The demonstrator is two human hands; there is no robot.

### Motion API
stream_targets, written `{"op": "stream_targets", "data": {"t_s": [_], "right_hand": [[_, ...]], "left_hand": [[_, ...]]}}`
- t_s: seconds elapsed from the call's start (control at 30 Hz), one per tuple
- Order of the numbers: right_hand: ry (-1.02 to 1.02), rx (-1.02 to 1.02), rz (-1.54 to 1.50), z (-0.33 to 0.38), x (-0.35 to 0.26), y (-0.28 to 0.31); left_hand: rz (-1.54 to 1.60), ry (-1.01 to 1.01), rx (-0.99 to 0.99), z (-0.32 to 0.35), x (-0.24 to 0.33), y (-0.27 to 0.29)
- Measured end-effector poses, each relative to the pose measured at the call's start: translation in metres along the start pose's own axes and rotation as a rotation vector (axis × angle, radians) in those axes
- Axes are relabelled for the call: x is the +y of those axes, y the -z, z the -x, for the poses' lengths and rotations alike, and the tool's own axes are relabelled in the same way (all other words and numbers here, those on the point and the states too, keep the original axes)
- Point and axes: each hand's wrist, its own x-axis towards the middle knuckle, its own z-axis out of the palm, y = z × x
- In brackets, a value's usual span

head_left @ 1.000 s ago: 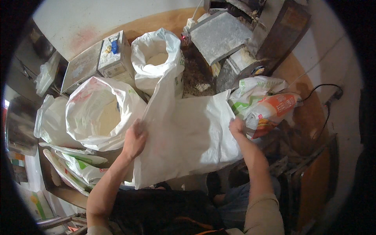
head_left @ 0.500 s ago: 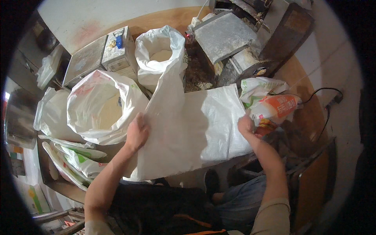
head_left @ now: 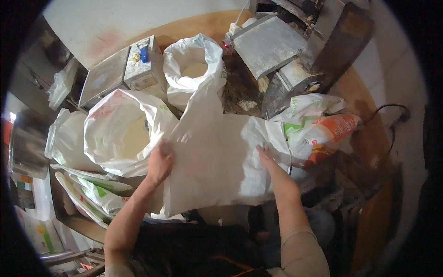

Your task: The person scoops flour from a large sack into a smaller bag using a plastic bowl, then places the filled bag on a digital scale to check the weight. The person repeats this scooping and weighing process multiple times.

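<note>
A flat white woven sack is spread across my front, its left side rising toward an open bag at the back. My left hand is closed on the sack's left edge, beside a wide open white bag with pale powder or grain in it. On the sack's right part, my right hand pinches the material inward from the right edge; some of its fingers are hidden.
Behind stands another open white bag with pale contents. Metal boxes are at back left, a dusty metal machine at back right. Printed plastic bags lie to the right near a black cable. Folded bags lie at left.
My right hand has moved left from the sack's right edge onto its surface. My left hand keeps its hold on the left edge. The whole view has shifted slightly.
</note>
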Motion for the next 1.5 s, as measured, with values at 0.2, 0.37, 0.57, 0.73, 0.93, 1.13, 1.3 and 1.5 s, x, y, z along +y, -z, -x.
{"op": "stream_targets", "data": {"t_s": [0.2,0.37,0.57,0.73,0.93,1.13,1.3,1.5], "right_hand": [[0.27,0.036,0.2,-0.013,-0.026,0.06],[0.593,-0.341,-0.267,0.082,-0.15,0.146],[0.4,-0.297,-0.425,0.155,-0.212,0.169],[0.243,-0.141,-0.834,0.091,-0.139,0.157],[0.06,0.118,-0.845,0.071,-0.068,0.182],[-0.078,-0.044,-1.489,-0.004,0.005,0.181],[0.059,-0.288,-1.404,0.069,-0.095,0.185],[0.148,-0.093,-0.846,0.129,-0.155,0.221]], "left_hand": [[0.242,0.295,-0.264,-0.002,0.057,0.001],[0.71,0.501,-0.298,0.004,0.067,-0.023],[0.94,0.585,-0.521,0.003,0.073,-0.07],[0.866,0.723,-0.425,-0.022,0.064,-0.103],[0.595,0.56,-0.315,-0.045,0.048,-0.058],[-0.08,0.156,-0.36,-0.073,0.009,-0.076],[-0.6,0.122,-0.318,-0.047,-0.031,-0.05],[-0.523,-0.131,-0.084,-0.023,0.076,-0.048]]}}
